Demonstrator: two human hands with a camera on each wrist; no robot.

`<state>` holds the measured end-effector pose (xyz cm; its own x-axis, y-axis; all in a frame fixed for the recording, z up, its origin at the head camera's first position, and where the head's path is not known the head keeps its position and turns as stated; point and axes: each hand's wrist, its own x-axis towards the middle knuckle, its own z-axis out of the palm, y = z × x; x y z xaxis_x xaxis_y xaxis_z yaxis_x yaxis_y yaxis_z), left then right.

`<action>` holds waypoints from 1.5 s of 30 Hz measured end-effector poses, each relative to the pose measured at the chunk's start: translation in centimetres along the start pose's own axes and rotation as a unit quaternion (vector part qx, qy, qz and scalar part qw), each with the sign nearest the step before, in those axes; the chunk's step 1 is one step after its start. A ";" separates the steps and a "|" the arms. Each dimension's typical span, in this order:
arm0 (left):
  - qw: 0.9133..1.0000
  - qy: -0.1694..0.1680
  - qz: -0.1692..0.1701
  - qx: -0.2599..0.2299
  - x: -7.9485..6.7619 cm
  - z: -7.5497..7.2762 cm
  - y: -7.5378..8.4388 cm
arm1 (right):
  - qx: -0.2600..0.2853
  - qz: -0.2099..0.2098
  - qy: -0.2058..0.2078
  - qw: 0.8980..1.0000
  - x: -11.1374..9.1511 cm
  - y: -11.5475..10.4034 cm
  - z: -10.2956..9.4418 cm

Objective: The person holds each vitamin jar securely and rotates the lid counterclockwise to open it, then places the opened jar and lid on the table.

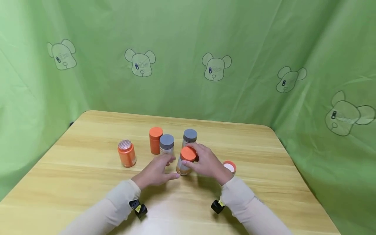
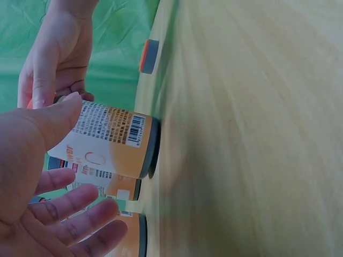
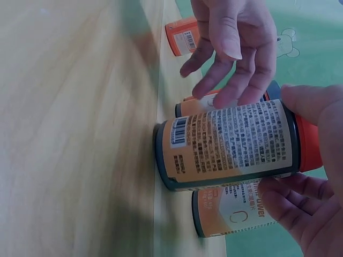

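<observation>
Gripping orange-capped, orange-and-white-labelled cylindrical plastic jar [image 1: 182, 167] by upper end: right hand [image 1: 208, 162]; left hand [image 1: 155, 173] hovering empty, fingers apart, at jar's 8 o'clock. Jar occupying middle of counter [image 1: 73, 186]; probably light, stiff, smooth, best held mid-body.

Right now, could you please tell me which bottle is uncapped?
The orange bottle at far left: its silvery top is exposed, while the other four bottles wear caps.
</observation>
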<state>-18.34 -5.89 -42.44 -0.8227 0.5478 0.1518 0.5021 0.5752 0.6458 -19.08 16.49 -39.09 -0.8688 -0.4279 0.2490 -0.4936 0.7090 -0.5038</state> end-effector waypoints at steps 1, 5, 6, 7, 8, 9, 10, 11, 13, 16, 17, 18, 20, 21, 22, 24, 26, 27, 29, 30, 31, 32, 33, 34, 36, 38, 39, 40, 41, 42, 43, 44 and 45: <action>1.000 -0.002 0.003 0.000 0.0 0.0 0.1 | 0.001 -0.002 0.003 1.000 -0.1 0.0 0.0; 1.000 -0.007 0.011 -0.007 0.1 0.0 0.4 | 0.006 -0.005 0.011 1.000 -0.2 -0.1 0.0; 1.000 -0.008 0.012 -0.008 0.2 0.0 0.4 | 0.005 -0.006 0.011 1.000 -0.3 -0.2 0.0; 1.000 -0.010 0.011 -0.008 0.2 0.1 0.5 | 0.004 -0.008 0.009 1.000 -0.3 -0.2 0.0; 1.000 -0.011 0.011 -0.008 0.2 0.1 0.6 | 0.005 -0.009 0.008 1.000 -0.3 -0.3 0.0; 1.000 -0.012 0.010 -0.006 0.2 0.2 0.6 | 0.005 -0.010 0.007 1.000 -0.3 -0.3 0.1; 1.000 -0.012 0.010 -0.004 0.2 0.2 0.7 | 0.007 -0.010 0.006 1.000 -0.4 -0.4 0.1; 1.000 -0.011 0.011 0.000 0.3 0.3 0.8 | 0.008 -0.009 0.005 1.000 -0.4 -0.5 0.1; 1.000 -0.008 0.016 0.007 0.3 0.4 0.9 | 0.011 -0.008 0.004 1.000 -0.5 -0.6 0.0; 1.000 -0.001 0.026 0.013 0.4 0.4 1.1 | 0.015 -0.006 0.004 1.000 -0.7 -0.9 -0.1; 0.999 0.000 0.030 0.014 0.5 0.4 1.1 | 0.015 -0.005 0.005 1.000 -0.7 -0.9 -0.1; 0.999 0.001 0.035 0.012 0.5 0.4 1.2 | 0.014 -0.006 0.005 1.000 -0.7 -1.0 -0.1; 0.999 0.003 0.041 0.013 0.6 0.4 1.3 | 0.012 -0.006 0.007 1.000 -0.7 -1.1 -0.1; 0.999 0.003 0.042 0.012 0.6 0.4 1.4 | 0.012 -0.007 0.008 1.000 -0.7 -1.1 -0.1; 0.999 0.005 0.044 0.014 0.6 0.4 1.5 | 0.012 -0.008 0.008 1.000 -0.7 -1.1 -0.1; 0.999 0.007 0.046 0.017 0.6 0.5 1.6 | 0.014 -0.012 0.010 1.000 -0.7 -1.1 0.0; 0.999 0.011 0.046 0.019 0.7 0.6 1.6 | 0.019 -0.018 0.011 1.000 -0.8 -1.1 0.0; 0.999 0.012 0.047 0.019 0.7 0.7 1.6 | 0.022 -0.021 0.011 0.999 -0.8 -1.1 0.1; 0.999 0.014 0.048 0.019 0.8 0.9 1.5 | 0.027 -0.027 0.010 0.999 -0.8 -1.1 0.1; 0.998 0.015 0.049 0.019 0.8 1.0 1.4 | 0.031 -0.031 0.011 0.999 -0.9 -1.2 0.2; 0.998 0.017 0.050 0.017 0.8 1.0 1.3 | 0.033 -0.035 0.010 0.999 -0.9 -1.2 0.2; 0.998 0.018 0.050 0.016 0.8 1.0 1.3 | 0.035 -0.039 0.011 0.999 -0.9 -1.3 0.2; 0.999 0.020 0.049 0.014 0.8 1.1 1.3 | 0.038 -0.043 0.011 0.998 -0.9 -1.3 0.2; 0.999 0.021 0.047 0.011 0.8 1.1 1.4 | 0.040 -0.047 0.011 0.998 -0.9 -1.3 0.2; 0.999 0.021 0.039 0.002 0.8 1.1 1.5 | 0.044 -0.052 0.009 0.998 -1.0 -1.4 0.1; 0.999 0.019 0.029 -0.005 0.8 1.1 1.6 | 0.045 -0.053 0.004 0.998 -1.0 -1.4 0.0; 1.000 0.017 0.023 -0.008 0.9 1.0 1.7 | 0.045 -0.053 0.000 0.998 -1.0 -1.4 -0.1; 1.000 0.016 0.018 -0.009 0.9 1.0 1.8 | 0.045 -0.053 -0.005 0.998 -1.0 -1.3 -0.2; 1.000 0.015 0.012 -0.007 0.8 0.9 1.9 | 0.043 -0.052 -0.010 0.998 -1.0 -1.3 -0.2; 1.000 0.015 0.006 -0.003 0.8 0.8 2.0 | 0.040 -0.051 -0.015 0.998 -1.0 -1.3 -0.3; 1.000 0.015 0.002 0.003 0.8 0.7 2.0 | 0.038 -0.051 -0.020 0.998 -1.0 -1.2 -0.3; 1.000 0.016 -0.003 0.008 0.7 0.7 2.1 | 0.036 -0.050 -0.025 0.998 -1.0 -1.2 -0.3; 1.000 0.016 -0.005 0.013 0.7 0.6 2.2 | 0.035 -0.052 -0.029 0.998 -1.0 -1.2 -0.3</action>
<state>-17.68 -3.90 -41.38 -0.8362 0.5218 0.1691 0.4993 0.5966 0.6282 -17.67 16.28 -38.47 -0.8088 -0.5297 0.2554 -0.5745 0.6190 -0.5356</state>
